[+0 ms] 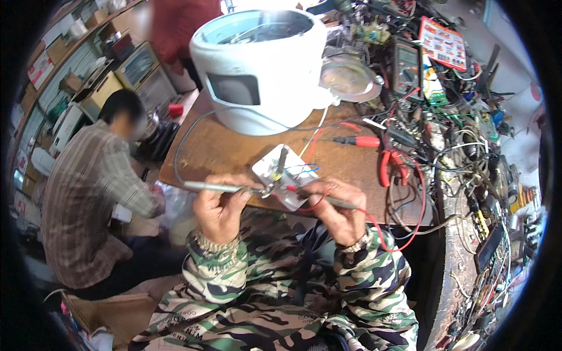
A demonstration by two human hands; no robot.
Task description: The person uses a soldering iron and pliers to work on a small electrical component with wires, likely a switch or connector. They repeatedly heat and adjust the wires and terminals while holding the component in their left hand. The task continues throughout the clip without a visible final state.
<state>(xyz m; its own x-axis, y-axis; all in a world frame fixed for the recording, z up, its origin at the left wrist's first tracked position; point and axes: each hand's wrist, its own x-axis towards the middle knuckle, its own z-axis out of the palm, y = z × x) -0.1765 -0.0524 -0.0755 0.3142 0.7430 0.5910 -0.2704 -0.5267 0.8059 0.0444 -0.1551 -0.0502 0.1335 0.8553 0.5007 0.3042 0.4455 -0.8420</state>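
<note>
My left hand (218, 206) pinches a grey test probe (212, 186) whose dark lead loops over the table. A second, dark test probe (338, 202) with a red lead is gripped in my right hand (341, 212). Both tips point inward at a small metal part (268, 191) on a white plastic piece (270, 162). Whether the tips touch it I cannot tell. Blue, red and white wires run by the white piece, which lies at the table's near edge. Behind it stands a white rounded appliance housing (275, 96) with a dark window.
On the wooden table (199, 152) lie a red-handled screwdriver (366, 141) and red-handled pliers (385, 168). A multimeter (407, 65) sits amid tangled cables and parts (462, 146) at right. A round lid (350, 79) is beside the housing. Another person (96, 193) sits at left.
</note>
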